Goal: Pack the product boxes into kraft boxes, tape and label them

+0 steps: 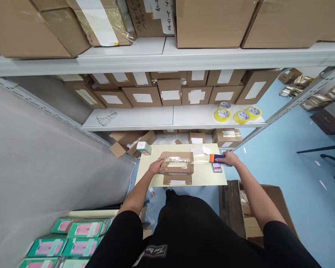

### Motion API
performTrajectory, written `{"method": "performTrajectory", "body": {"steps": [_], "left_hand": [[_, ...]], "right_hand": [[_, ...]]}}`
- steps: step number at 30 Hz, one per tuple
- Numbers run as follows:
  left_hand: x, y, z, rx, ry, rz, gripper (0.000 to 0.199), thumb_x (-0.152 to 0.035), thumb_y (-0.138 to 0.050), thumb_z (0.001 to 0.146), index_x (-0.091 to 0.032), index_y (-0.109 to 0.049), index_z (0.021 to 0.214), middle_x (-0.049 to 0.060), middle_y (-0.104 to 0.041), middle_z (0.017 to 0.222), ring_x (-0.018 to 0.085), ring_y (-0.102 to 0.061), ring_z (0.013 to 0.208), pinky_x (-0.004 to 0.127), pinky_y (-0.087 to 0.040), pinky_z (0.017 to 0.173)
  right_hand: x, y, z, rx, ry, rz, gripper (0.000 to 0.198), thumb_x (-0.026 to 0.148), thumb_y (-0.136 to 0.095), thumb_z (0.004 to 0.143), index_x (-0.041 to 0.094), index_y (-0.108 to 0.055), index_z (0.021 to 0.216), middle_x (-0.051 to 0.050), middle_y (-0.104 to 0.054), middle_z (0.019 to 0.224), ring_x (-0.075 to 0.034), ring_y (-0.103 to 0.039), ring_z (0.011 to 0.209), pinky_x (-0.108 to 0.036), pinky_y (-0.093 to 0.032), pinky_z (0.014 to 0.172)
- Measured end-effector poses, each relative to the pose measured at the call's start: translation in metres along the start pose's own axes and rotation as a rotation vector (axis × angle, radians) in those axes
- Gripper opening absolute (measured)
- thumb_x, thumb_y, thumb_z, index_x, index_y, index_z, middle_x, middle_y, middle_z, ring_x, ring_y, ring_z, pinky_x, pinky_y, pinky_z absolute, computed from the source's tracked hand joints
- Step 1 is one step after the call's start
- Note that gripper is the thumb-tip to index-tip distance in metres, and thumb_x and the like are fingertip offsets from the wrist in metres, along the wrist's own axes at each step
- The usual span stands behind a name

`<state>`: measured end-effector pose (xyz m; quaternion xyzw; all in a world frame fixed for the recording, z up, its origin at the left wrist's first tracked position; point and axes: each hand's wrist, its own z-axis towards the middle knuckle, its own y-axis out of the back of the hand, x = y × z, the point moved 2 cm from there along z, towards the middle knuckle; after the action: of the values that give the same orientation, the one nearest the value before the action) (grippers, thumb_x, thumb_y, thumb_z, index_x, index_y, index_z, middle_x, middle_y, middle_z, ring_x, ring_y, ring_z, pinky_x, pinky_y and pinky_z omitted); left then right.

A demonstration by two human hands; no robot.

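On carton, left hand, right hand gripping dispenser

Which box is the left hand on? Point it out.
The box on the table with tape stretched to the dispenser in the right hand; others lack that.

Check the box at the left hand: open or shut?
Shut: the box looks flat on top, with clear tape running along it to the dispenser in the right hand.

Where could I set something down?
The middle shelf is bare between the glasses and the tape rolls; so is the table's front-right corner, in front of the tape dispenser. Crowded: between carton and right hand, with stretched tape, paper slips.
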<state>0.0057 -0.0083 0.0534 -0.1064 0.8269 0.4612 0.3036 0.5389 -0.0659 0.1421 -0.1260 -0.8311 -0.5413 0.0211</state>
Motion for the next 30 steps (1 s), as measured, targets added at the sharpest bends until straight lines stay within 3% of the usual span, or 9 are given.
{"method": "performTrajectory", "body": {"steps": [3,6,11,14,17,21,23,27,30], "left_hand": [[-0.002,0.001,-0.001,-0.044,-0.009,-0.103,0.095,-0.057,-0.092,0.063,-0.039,-0.057,0.150,0.003,-0.027,0.174,0.039,-0.052,0.144,0.054,-0.041,0.120],[-0.003,0.001,-0.002,-0.061,-0.011,-0.194,0.098,-0.059,-0.094,0.056,-0.038,-0.061,0.146,0.001,-0.027,0.174,0.037,-0.050,0.146,0.051,-0.040,0.121],[-0.005,0.002,-0.004,-0.043,-0.015,-0.171,0.095,-0.057,-0.092,0.061,-0.038,-0.059,0.148,0.000,-0.027,0.174,0.037,-0.048,0.147,0.051,-0.039,0.122],[-0.004,0.002,-0.005,-0.035,-0.016,-0.133,0.093,-0.054,-0.091,0.065,-0.038,-0.057,0.150,0.001,-0.028,0.174,0.037,-0.047,0.148,0.052,-0.040,0.121],[-0.001,-0.001,-0.004,-0.032,-0.027,-0.098,0.092,-0.049,-0.090,0.068,-0.039,-0.055,0.151,0.001,-0.026,0.174,0.036,-0.045,0.150,0.051,-0.041,0.121],[0.004,-0.003,0.000,-0.037,-0.040,-0.110,0.093,-0.044,-0.090,0.068,-0.042,-0.051,0.153,-0.001,-0.023,0.175,0.034,-0.042,0.152,0.050,-0.041,0.121],[0.006,-0.004,0.000,-0.034,-0.043,-0.118,0.094,-0.045,-0.091,0.067,-0.041,-0.051,0.153,-0.001,-0.021,0.176,0.034,-0.041,0.153,0.047,-0.040,0.122],[0.011,-0.008,-0.004,-0.057,-0.004,-0.153,0.101,-0.049,-0.092,0.067,-0.035,-0.048,0.157,0.004,-0.014,0.178,0.035,-0.033,0.157,0.043,-0.036,0.125],[0.015,-0.018,-0.008,-0.084,0.045,-0.243,0.119,-0.052,-0.090,0.070,-0.029,-0.027,0.167,0.011,-0.015,0.177,0.034,-0.024,0.160,0.044,-0.030,0.128]], "right_hand": [[0.012,-0.005,0.005,-0.017,-0.081,-0.057,0.064,0.078,-0.067,0.081,0.016,-0.078,0.092,-0.019,-0.078,0.099,-0.031,-0.073,0.093,-0.030,-0.044,0.068],[0.052,-0.027,0.012,-0.002,-0.185,-0.072,0.058,0.063,-0.075,0.082,0.011,-0.078,0.109,-0.023,-0.077,0.110,-0.033,-0.073,0.101,-0.032,-0.049,0.076],[0.134,-0.082,0.028,0.091,-0.248,0.132,0.051,0.052,-0.079,0.082,0.009,-0.078,0.110,-0.024,-0.078,0.108,-0.032,-0.074,0.102,-0.034,-0.053,0.083],[0.159,-0.108,0.034,0.101,-0.254,0.179,0.038,0.040,-0.080,0.083,0.008,-0.078,0.105,-0.026,-0.077,0.108,-0.032,-0.075,0.102,-0.034,-0.053,0.084],[0.157,-0.130,0.027,0.111,-0.276,0.195,0.031,0.034,-0.074,0.088,0.009,-0.078,0.106,-0.025,-0.077,0.111,-0.032,-0.074,0.106,-0.033,-0.053,0.085],[0.129,-0.155,-0.002,0.115,-0.381,0.205,0.043,0.040,-0.049,0.104,0.010,-0.072,0.122,-0.024,-0.076,0.116,-0.031,-0.075,0.108,-0.034,-0.054,0.080],[0.113,-0.164,-0.015,0.128,-0.414,0.213,0.043,0.039,-0.045,0.105,0.012,-0.073,0.123,-0.023,-0.077,0.115,-0.030,-0.076,0.105,-0.033,-0.054,0.076],[0.094,-0.167,-0.028,0.136,-0.451,0.237,0.041,0.040,-0.054,0.099,0.011,-0.075,0.119,-0.024,-0.077,0.113,-0.032,-0.075,0.105,-0.033,-0.053,0.075],[0.096,-0.156,-0.025,0.058,-0.422,0.345,0.047,0.043,-0.049,0.101,0.010,-0.071,0.128,-0.023,-0.076,0.121,-0.032,-0.073,0.111,-0.034,-0.054,0.083]]}}
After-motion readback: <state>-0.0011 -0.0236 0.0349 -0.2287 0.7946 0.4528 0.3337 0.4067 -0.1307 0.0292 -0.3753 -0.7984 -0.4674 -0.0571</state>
